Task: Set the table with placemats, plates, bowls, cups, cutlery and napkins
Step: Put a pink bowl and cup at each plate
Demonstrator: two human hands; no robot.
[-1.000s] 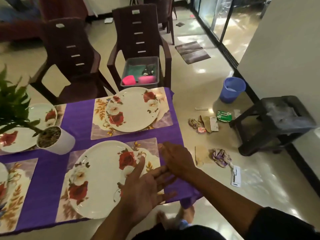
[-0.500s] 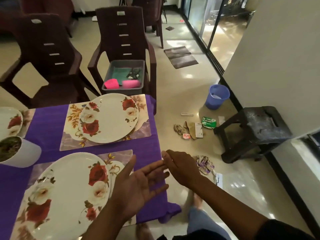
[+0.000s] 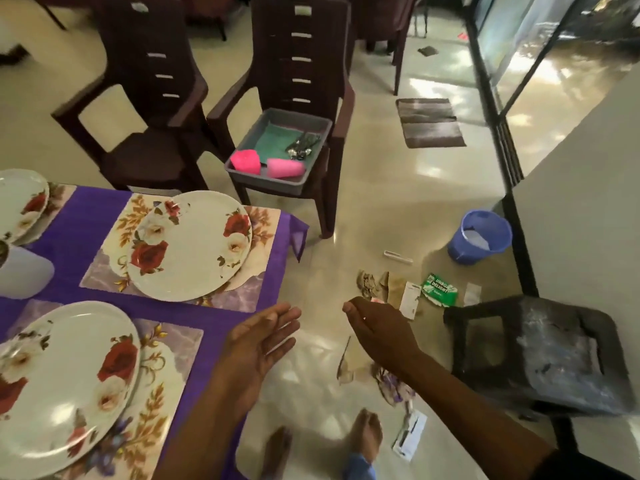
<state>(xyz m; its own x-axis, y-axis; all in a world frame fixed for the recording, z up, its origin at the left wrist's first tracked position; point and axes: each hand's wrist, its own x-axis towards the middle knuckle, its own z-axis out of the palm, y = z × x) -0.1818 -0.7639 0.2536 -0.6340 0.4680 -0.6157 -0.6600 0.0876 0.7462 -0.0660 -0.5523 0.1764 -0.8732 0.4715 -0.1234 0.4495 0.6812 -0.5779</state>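
While both hands hang empty past the table's corner, left hand (image 3: pixel 258 344) and right hand (image 3: pixel 379 332) with fingers loosely apart, head for the grey tray (image 3: pixel 277 147) on the chair (image 3: pixel 301 64); lift its pink cups (image 3: pixel 282 167) upright, one per plate (image 3: pixel 188 245).

One head-worn, wide-angle view, looking forward and steeply down past a table corner to the floor.

The camera sits above the person's own arms: the left hand (image 3: pixel 260 344) and right hand (image 3: pixel 379 332) reach out low in the middle of the picture, close to the lens, and bare feet show at the bottom edge. The table (image 3: pixel 221 317) fills the lower left, near and cut off by the picture's edge. Farther ahead stand two dark chairs, one carrying a grey tray (image 3: pixel 263 174). The right side takes in a blue bucket (image 3: pixel 479 242), a dark stool (image 3: pixel 540 355) and glass doors. Straight lines bow toward the edges. No second view overlaps it.
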